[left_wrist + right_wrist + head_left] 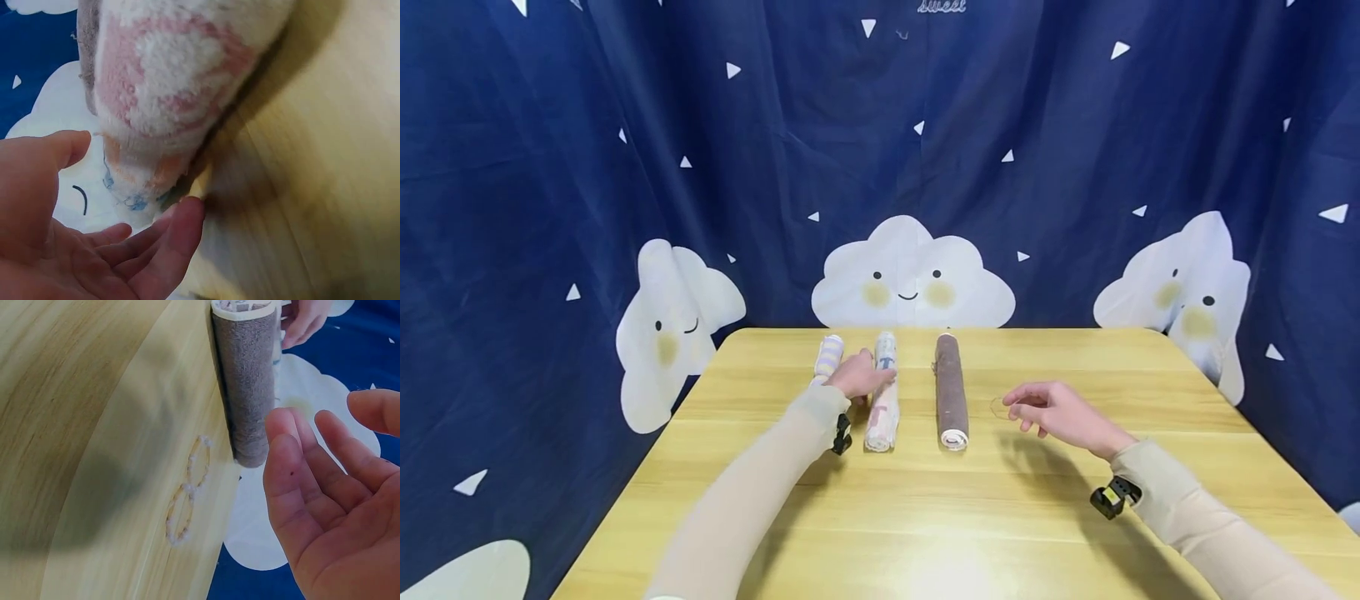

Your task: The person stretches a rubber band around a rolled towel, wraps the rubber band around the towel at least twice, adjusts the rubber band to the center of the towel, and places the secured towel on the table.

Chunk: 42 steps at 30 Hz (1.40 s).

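Observation:
My left hand [859, 375] is at a rolled white towel [882, 421] with pink and blue letters. In the left wrist view its thumb and fingers are spread at the far end of this roll. A brown rolled towel [951, 383] lies to the right, its spiral end facing me. My right hand [1063, 414] hovers over the table with loosely bent fingers and nothing in them. Below it a thin elastic band [189, 487], twisted into a figure eight, lies on the wood with bits of lint on it.
A striped lilac and yellow roll [829, 355] lies left of the white one, partly covered by my left hand. The light wooden table [880, 517] ends at a dark blue curtain [865, 133] printed with clouds. Each wrist carries a small black camera [1115, 497].

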{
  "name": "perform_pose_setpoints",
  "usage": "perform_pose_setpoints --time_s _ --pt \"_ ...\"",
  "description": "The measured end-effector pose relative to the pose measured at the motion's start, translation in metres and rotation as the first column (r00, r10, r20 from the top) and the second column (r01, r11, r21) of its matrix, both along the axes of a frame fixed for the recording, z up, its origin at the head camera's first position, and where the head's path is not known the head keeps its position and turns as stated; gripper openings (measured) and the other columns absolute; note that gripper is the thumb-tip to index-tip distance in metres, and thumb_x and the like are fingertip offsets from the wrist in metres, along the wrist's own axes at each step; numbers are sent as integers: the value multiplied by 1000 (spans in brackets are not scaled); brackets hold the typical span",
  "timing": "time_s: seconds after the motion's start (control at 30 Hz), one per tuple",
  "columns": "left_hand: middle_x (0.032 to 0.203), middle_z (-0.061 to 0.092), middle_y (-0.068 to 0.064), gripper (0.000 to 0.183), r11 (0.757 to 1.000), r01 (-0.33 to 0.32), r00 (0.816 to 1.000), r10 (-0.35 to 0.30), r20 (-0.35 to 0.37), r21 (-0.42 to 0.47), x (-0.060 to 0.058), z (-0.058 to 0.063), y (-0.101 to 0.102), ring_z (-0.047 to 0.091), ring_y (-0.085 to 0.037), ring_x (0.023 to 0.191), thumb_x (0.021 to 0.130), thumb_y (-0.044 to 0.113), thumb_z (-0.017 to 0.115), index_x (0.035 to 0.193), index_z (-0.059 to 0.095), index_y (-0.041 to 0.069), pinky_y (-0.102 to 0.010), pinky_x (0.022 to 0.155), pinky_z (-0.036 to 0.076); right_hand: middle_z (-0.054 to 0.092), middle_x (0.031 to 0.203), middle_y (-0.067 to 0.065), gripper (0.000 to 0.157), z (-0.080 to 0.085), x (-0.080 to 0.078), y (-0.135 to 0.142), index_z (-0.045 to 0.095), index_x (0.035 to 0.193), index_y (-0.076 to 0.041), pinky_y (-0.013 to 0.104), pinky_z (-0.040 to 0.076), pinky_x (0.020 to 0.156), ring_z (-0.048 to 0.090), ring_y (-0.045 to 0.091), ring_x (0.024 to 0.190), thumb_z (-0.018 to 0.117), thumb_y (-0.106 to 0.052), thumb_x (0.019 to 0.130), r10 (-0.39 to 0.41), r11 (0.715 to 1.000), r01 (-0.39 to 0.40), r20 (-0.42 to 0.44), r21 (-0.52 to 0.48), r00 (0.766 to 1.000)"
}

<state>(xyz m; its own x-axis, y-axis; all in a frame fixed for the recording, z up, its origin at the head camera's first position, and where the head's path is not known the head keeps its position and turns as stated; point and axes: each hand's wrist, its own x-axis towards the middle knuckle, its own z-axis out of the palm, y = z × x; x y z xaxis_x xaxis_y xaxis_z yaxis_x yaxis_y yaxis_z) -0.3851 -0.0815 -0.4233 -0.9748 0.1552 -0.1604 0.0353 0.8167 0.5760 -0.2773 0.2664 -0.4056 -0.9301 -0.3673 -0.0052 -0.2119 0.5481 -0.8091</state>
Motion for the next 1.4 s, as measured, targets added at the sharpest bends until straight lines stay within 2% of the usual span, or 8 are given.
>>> perform_pose_setpoints --time_s 0.1,0.3,0.5,0.8,0.97,1.17,1.3,1.4 --pt "98 61 -16 67 1000 -25 1000 25 17 8 -3 -3 2 67 -27 65 91 48 67 127 49 -5 -35 55 57 72 99 17 26 1 2 -3 67 119 0 33 55 61 67 32 83 61 -17 100 2 1000 -2 1 -4 1000" --pt "79 67 -11 41 999 -37 999 36 33 10 -10 -8 10 66 -22 58 88 39 72 98 60 1 -29 47 51 72 102 18 28 0 3 -3 66 120 1 36 57 63 67 30 83 61 -17 100 -4 1000 4 -3 5 1000" --pt "83 66 -12 36 995 -55 997 50 65 78 -8 -13 7 67 -22 64 88 27 71 106 60 -2 -30 52 54 72 103 20 28 -1 0 -5 66 120 0 39 57 64 67 33 84 61 -18 99 0 1000 0 0 17 1000" --pt "83 67 -12 32 996 -66 996 62 68 65 -9 -15 10 66 -20 60 90 24 67 107 60 -2 -29 51 54 71 105 21 27 -3 2 -1 67 119 0 38 57 64 67 33 85 61 -17 100 2 1000 -2 3 13 1000" --pt "85 66 -13 34 993 -76 996 71 62 88 -10 -17 9 66 -20 61 89 25 69 107 60 -3 -31 54 55 71 104 21 28 -6 2 0 66 120 2 38 57 63 66 35 84 60 -17 100 6 1000 -6 2 12 1000" --pt "95 64 -14 40 981 -83 996 74 54 175 -8 -17 3 65 -22 69 88 26 67 115 55 -1 -33 58 55 71 103 21 29 -5 3 -2 65 120 4 38 57 63 66 27 81 60 -17 100 23 999 -23 -9 24 1000" --pt "104 62 -15 44 966 -60 998 51 42 252 -6 -14 0 64 -22 78 89 26 66 122 52 1 -33 63 55 71 103 21 29 -3 4 -3 65 120 3 37 56 62 66 26 81 60 -17 100 27 999 -27 1 22 1000" --pt "109 62 -15 48 961 -34 999 30 17 275 -3 -10 -1 64 -23 85 89 28 66 125 51 0 -34 68 56 71 103 21 29 -2 4 -4 65 120 2 37 56 62 66 27 81 60 -18 100 26 999 -26 6 19 1000"
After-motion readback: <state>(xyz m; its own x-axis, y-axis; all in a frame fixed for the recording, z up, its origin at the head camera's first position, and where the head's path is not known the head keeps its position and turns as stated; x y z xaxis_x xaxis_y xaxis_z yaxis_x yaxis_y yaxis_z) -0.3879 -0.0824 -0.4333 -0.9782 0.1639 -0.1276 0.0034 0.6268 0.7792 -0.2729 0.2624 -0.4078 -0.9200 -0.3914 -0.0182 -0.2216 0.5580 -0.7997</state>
